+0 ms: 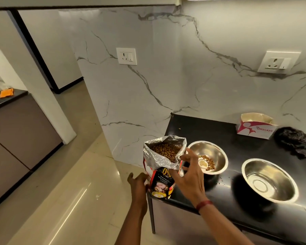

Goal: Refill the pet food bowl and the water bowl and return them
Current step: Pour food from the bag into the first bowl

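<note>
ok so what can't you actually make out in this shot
- Head view: the small print on the open foil pet food bag is too small and blurred to read.
- The bag's left side is covered by the left hand.
- The dark crumpled cloth is cut off by the right edge.
- The right hand hides the bag's right edge.

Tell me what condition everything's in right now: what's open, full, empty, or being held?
Pet food bag: open at the top, kibble inside, upright at the counter's edge.
Left hand: against the bag's side.
Right hand: fingers spread by the bag's mouth.
Near-left bowl: a little kibble in it.
Right bowl: empty.
Tissue box: torn open on top.
Dark cloth: crumpled.
</note>
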